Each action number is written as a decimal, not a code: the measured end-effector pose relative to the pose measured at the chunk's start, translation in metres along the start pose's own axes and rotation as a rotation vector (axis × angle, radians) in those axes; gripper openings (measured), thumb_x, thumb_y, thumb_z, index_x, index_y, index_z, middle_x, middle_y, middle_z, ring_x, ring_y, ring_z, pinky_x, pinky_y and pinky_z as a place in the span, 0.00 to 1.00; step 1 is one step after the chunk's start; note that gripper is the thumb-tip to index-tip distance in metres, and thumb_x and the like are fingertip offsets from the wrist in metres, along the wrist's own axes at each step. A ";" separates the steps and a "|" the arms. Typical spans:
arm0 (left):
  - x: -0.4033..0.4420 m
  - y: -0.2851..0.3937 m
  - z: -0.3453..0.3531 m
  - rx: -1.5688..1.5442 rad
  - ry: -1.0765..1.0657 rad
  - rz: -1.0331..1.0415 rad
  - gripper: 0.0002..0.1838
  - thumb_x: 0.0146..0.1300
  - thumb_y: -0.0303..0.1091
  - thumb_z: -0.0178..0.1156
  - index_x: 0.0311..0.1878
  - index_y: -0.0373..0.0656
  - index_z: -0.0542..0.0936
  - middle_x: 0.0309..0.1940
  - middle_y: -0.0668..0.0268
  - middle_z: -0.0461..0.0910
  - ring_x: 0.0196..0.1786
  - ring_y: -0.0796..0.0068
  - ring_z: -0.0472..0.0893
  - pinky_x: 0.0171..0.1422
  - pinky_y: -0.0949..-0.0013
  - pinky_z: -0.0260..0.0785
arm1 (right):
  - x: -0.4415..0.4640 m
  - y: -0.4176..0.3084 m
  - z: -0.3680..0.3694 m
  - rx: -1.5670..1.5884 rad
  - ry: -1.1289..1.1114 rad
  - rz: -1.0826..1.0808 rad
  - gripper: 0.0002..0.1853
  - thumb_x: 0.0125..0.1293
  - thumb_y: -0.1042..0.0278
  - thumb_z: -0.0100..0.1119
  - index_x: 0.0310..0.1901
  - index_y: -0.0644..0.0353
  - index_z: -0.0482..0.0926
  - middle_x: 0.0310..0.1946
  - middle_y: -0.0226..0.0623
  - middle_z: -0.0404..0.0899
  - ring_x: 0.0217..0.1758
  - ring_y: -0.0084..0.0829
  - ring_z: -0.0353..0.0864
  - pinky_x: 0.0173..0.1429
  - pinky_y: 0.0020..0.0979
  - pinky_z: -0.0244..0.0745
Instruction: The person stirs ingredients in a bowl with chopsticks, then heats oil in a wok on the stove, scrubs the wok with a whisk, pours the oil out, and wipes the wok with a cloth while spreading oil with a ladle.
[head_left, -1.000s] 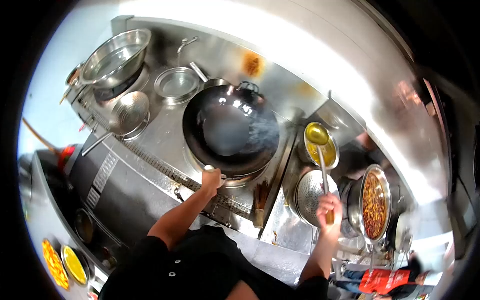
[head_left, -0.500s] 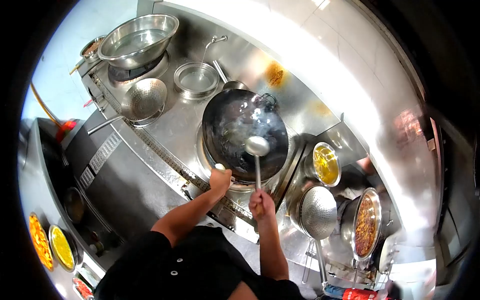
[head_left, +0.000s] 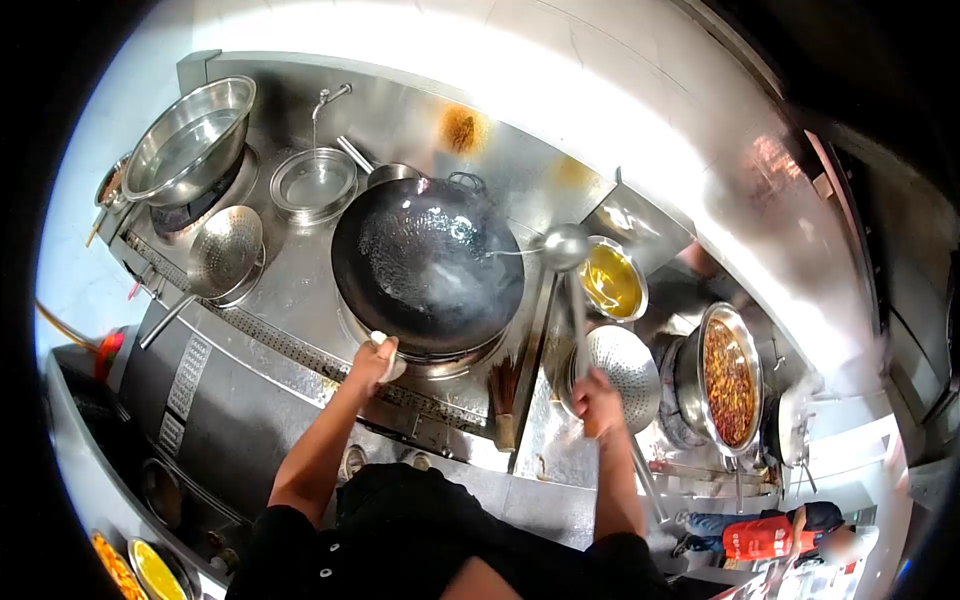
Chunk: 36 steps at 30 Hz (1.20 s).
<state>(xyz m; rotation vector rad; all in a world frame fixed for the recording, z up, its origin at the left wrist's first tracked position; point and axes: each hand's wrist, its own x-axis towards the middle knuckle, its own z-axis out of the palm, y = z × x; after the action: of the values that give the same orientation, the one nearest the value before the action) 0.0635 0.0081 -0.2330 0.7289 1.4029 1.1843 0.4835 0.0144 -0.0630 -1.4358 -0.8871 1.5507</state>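
The left grip (head_left: pixel 375 362) was closed at the wok's near edge, with something pale bunched there; the right grip (head_left: pixel 598 402) was wrapped around the ladle (head_left: pixel 567 247), its bowl just right of the wok (head_left: pixel 428 265). The wok was black, its inside wet and glossy, with pale vapour. Yellow oil (head_left: pixel 612 282) and a strainer (head_left: pixel 627 378) lay right of the wok.

Can't make out a single readable word, label, brand, number or sign here, tbh. Can only spot some pale marks on the red apron (head_left: pixel 757 539) over on the right, way too small and blurry to read, sorry.
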 end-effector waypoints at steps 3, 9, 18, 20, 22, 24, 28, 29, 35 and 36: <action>-0.058 0.063 -0.016 0.041 0.070 -0.195 0.27 0.64 0.55 0.55 0.42 0.33 0.77 0.28 0.60 0.80 0.24 0.69 0.79 0.25 0.66 0.71 | 0.062 -0.017 -0.059 -0.549 0.265 -0.181 0.21 0.61 0.73 0.53 0.56 0.66 0.70 0.22 0.34 0.75 0.16 0.27 0.72 0.19 0.31 0.68; -0.107 0.035 -0.075 -0.369 0.242 -0.239 0.26 0.64 0.63 0.51 0.42 0.46 0.78 0.23 0.67 0.77 0.21 0.73 0.75 0.23 0.70 0.66 | 0.136 -0.027 -0.170 0.413 -0.180 0.223 0.08 0.69 0.66 0.45 0.31 0.55 0.70 0.19 0.25 0.70 0.19 0.23 0.72 0.26 0.30 0.71; -0.139 -0.023 -0.142 -0.596 0.396 -0.200 0.18 0.64 0.50 0.60 0.40 0.43 0.78 0.27 0.64 0.79 0.25 0.68 0.79 0.29 0.67 0.73 | 0.003 -0.059 -0.090 1.023 -0.553 0.195 0.18 0.77 0.65 0.39 0.61 0.64 0.67 0.29 0.25 0.67 0.27 0.18 0.69 0.34 0.28 0.69; -0.143 -0.035 -0.145 -0.601 0.438 -0.225 0.16 0.64 0.47 0.59 0.41 0.41 0.78 0.28 0.63 0.80 0.26 0.69 0.80 0.29 0.68 0.73 | -0.031 -0.064 -0.059 0.979 -0.527 0.201 0.20 0.77 0.64 0.40 0.65 0.63 0.65 0.29 0.25 0.68 0.25 0.17 0.68 0.32 0.26 0.70; -0.149 -0.039 -0.146 -0.629 0.458 -0.218 0.16 0.63 0.44 0.59 0.43 0.39 0.78 0.28 0.62 0.80 0.26 0.68 0.80 0.30 0.67 0.73 | -0.050 -0.054 -0.035 0.847 -0.447 0.168 0.20 0.73 0.66 0.47 0.64 0.61 0.66 0.26 0.22 0.68 0.19 0.14 0.65 0.22 0.22 0.65; -0.155 -0.043 -0.151 -0.661 0.464 -0.231 0.16 0.63 0.43 0.58 0.42 0.39 0.78 0.28 0.62 0.80 0.26 0.68 0.80 0.29 0.67 0.73 | -0.071 -0.038 -0.007 0.729 -0.369 0.185 0.22 0.69 0.68 0.52 0.64 0.60 0.67 0.23 0.19 0.67 0.17 0.13 0.63 0.18 0.19 0.62; -0.157 -0.058 -0.171 -0.720 0.498 -0.251 0.14 0.63 0.43 0.58 0.40 0.40 0.78 0.27 0.62 0.80 0.26 0.68 0.80 0.29 0.66 0.73 | -0.095 -0.015 0.059 0.582 -0.298 0.454 0.16 0.68 0.69 0.52 0.56 0.59 0.71 0.23 0.20 0.64 0.17 0.12 0.60 0.18 0.17 0.54; -0.156 -0.061 -0.174 -0.734 0.513 -0.258 0.14 0.63 0.42 0.58 0.40 0.40 0.78 0.27 0.62 0.80 0.26 0.68 0.80 0.29 0.66 0.73 | -0.093 -0.008 0.082 0.486 -0.265 0.451 0.13 0.71 0.68 0.48 0.54 0.60 0.71 0.23 0.20 0.64 0.17 0.13 0.60 0.18 0.18 0.54; -0.150 -0.064 -0.182 -0.725 0.506 -0.222 0.14 0.63 0.43 0.58 0.39 0.41 0.78 0.28 0.63 0.81 0.26 0.68 0.80 0.28 0.67 0.73 | -0.004 0.042 0.168 0.978 -0.418 0.673 0.09 0.74 0.67 0.43 0.46 0.62 0.70 0.23 0.24 0.71 0.20 0.15 0.72 0.22 0.23 0.69; -0.151 -0.068 -0.188 -0.738 0.489 -0.258 0.14 0.63 0.43 0.57 0.40 0.40 0.78 0.29 0.63 0.81 0.27 0.67 0.81 0.28 0.67 0.73 | 0.009 0.069 0.166 0.959 -0.473 0.638 0.08 0.73 0.68 0.43 0.46 0.62 0.70 0.22 0.25 0.71 0.19 0.17 0.71 0.22 0.25 0.69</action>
<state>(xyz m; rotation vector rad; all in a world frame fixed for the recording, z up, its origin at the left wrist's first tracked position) -0.0734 -0.1991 -0.2642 -0.2678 1.2462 1.5865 0.3108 0.0001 -0.1131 -0.6476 0.1823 2.3782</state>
